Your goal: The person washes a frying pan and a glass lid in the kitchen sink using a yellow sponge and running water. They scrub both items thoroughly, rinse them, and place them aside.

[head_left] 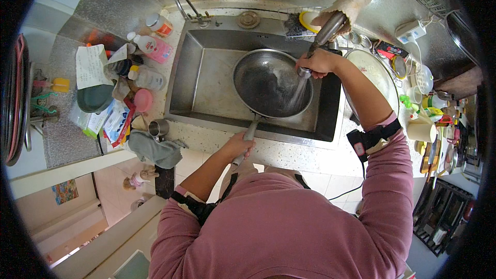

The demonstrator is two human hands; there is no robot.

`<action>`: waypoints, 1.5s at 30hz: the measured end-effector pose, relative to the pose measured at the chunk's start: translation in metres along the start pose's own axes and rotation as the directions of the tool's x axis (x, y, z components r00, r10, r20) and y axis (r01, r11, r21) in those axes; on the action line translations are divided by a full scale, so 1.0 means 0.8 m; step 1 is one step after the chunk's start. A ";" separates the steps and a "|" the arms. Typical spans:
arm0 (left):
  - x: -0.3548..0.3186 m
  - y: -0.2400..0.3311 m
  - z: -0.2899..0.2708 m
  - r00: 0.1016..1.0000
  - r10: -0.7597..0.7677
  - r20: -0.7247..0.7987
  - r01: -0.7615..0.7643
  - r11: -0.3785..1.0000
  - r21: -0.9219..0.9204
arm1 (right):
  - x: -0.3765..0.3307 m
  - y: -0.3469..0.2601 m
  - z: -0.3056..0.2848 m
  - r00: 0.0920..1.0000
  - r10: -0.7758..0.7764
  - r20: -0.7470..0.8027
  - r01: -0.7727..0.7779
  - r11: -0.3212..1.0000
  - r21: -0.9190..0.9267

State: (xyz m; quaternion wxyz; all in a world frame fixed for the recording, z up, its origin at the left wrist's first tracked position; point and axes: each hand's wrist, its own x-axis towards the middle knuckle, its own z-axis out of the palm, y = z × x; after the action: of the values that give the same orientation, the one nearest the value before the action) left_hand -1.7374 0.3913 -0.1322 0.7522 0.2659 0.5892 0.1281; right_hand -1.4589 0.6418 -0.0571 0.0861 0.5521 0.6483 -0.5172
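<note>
A dark frying pan (pixel 256 85) is held over the steel sink (pixel 206 72), inner side up. My left hand (pixel 237 147) is closed round its grey handle (pixel 250 131), near the sink's front edge. My right hand (pixel 318 63) grips the metal faucet sprayer (pixel 304 73) above the pan's right side. Water streams from the sprayer into the pan, wetting its inside. Behind my right hand, the thick faucet body (pixel 329 30) rises toward a beige cloth-like cover (pixel 354 4).
Left of the sink stand a pink bottle (pixel 155 48), a clear bottle (pixel 148 78) and a metal cup (pixel 158 128) by a grey cloth (pixel 155 147). A thin faucet (pixel 187 6) rises behind. To the right lies a large round lid (pixel 369 72), with a cream container (pixel 421 131) beyond.
</note>
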 end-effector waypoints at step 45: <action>-0.026 -0.013 -0.001 0.995 -0.045 0.091 0.075 0.930 -0.360 | 0.037 0.045 -0.033 0.238 -0.461 -0.855 -0.039 0.875 -0.482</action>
State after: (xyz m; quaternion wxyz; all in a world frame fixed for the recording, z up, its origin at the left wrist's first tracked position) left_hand -1.7448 0.3725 -0.1206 0.8151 0.1093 0.5322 0.2010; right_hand -1.4291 0.6754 -0.0858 -0.2819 0.6220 0.7279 0.0622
